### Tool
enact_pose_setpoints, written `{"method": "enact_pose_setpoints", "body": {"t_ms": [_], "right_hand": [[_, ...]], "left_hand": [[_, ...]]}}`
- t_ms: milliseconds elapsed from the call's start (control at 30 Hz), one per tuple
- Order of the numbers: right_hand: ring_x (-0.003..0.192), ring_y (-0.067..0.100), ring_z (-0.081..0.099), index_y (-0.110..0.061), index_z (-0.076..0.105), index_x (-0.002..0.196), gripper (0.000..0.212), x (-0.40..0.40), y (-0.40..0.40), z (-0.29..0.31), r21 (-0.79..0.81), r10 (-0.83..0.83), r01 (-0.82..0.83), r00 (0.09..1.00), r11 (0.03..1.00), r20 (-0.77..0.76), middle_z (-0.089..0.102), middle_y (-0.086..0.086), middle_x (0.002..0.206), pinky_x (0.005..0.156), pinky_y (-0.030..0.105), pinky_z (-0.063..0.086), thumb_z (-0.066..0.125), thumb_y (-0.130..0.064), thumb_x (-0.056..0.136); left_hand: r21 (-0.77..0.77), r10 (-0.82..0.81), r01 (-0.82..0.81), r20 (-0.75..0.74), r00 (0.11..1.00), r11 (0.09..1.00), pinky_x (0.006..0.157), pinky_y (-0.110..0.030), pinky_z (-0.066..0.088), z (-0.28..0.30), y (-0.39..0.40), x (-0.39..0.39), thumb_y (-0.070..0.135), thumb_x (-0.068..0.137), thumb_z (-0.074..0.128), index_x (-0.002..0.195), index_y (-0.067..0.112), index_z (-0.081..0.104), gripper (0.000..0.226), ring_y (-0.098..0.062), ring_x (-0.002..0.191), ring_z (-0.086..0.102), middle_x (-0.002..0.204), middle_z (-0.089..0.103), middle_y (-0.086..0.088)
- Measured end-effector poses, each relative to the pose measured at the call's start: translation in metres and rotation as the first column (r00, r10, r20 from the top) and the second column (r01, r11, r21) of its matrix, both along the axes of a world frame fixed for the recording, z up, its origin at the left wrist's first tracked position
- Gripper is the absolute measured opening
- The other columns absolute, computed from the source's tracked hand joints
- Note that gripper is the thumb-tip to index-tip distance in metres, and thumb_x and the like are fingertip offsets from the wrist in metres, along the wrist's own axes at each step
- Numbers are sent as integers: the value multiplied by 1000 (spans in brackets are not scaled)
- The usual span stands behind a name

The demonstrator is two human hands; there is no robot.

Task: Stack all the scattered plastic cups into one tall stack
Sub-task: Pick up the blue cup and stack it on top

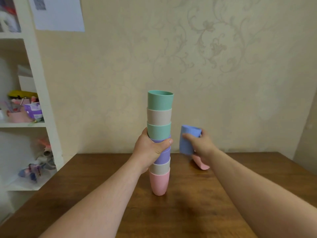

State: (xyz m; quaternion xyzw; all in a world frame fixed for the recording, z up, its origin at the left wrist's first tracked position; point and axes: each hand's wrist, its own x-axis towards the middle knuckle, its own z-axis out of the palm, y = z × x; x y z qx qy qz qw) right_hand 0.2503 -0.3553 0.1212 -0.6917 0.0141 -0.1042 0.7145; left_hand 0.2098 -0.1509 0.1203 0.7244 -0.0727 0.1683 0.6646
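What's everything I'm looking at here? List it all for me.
stack: one of seven nested cups, top to bottom green, beige, green, purple, purple, beige, pink; upright on the table, centre
blue cup: one, held up in the air right of the stack
pink cup: one, tilted on the table behind the right hand
table: one, brown wood, foreground
shelf: one, white, left, holding blurred clutter
paper: one sheet, white, on the wall top left
wall: beige, floral pattern
left hand: wrapped around the stack's middle
right hand: gripping the blue cup
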Motion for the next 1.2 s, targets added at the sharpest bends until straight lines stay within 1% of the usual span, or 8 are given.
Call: {"method": "enact_pose_setpoints", "body": {"t_ms": [133, 233, 333, 467, 567, 800, 967, 1200], "right_hand": [[101, 23, 74, -25, 57, 124, 46, -25, 9, 110, -7, 19, -18, 972, 1000, 235, 70, 0, 118, 88, 51, 63, 86, -23, 88], [109, 25, 75, -26, 56, 117, 42, -49, 27, 176, 45, -5, -12, 926, 999, 377, 70, 1, 116, 87, 49, 65, 86, -30, 88], [95, 17, 73, -24, 56, 118, 44, -70, 48, 213, 43, 12, -36, 889, 998, 458, 69, 0, 111, 76, 37, 64, 87, -33, 88], [87, 10, 70, -19, 57, 125, 50, -77, 68, 208, -62, 95, -75, 893, 995, 441, 68, 0, 108, 61, 20, 57, 89, -26, 86], [96, 14, 72, -22, 57, 129, 57, -72, 75, 194, -103, 131, -97, 903, 990, 410, 69, 1, 115, 72, 27, 61, 91, -27, 84], [99, 13, 70, -25, 55, 133, 60, -63, 78, 162, -187, 203, -148, 925, 971, 321, 68, -3, 117, 74, 28, 57, 90, -30, 85], [101, 20, 70, -34, 49, 139, 58, -58, 84, 139, -104, 278, -260, 925, 960, 258, 69, 0, 120, 82, 37, 61, 83, -28, 92], [100, 7, 73, -33, 50, 145, 60, -53, 71, 132, -204, 365, -319, 895, 926, 257, 71, -5, 120, 78, 26, 58, 81, -34, 95]], "left_hand": [[10, 5, -4, -30, 1000, 1000, 90, -46, 67, 0, 1, -5, 20, 77, 97, 120, 23, 71, 51, -16, 94, 82, 103, 84, 4], [62, 13, -9, -64, 998, 998, 88, -47, 67, 4, -1, -10, 42, 66, 96, 120, 28, 69, 63, -17, 97, 80, 103, 82, 6], [97, 3, 2, -55, 998, 995, 93, -55, 65, 5, 1, -10, 46, 64, 94, 120, 27, 70, 64, -23, 101, 80, 107, 83, 3], [138, 20, -17, -22, 1000, 990, 92, -52, 65, 8, 0, -15, 49, 66, 89, 116, 29, 72, 56, -20, 98, 79, 105, 82, 5], [126, 33, -30, -26, 999, 992, 92, -48, 66, 9, -2, -18, 52, 62, 87, 115, 31, 71, 59, -19, 97, 78, 104, 82, 8], [95, 34, -31, -21, 999, 995, 90, -43, 65, 10, -3, -20, 52, 59, 85, 115, 33, 71, 61, -16, 98, 78, 105, 82, 10], [97, 46, -43, -29, 999, 994, 90, -43, 64, 11, -4, -20, 54, 60, 85, 114, 34, 70, 60, -15, 98, 78, 104, 81, 12], [57, 50, -48, -30, 998, 997, 91, -48, 65, 9, -5, -14, 53, 59, 90, 120, 29, 67, 69, -16, 98, 78, 106, 81, 8]]}}
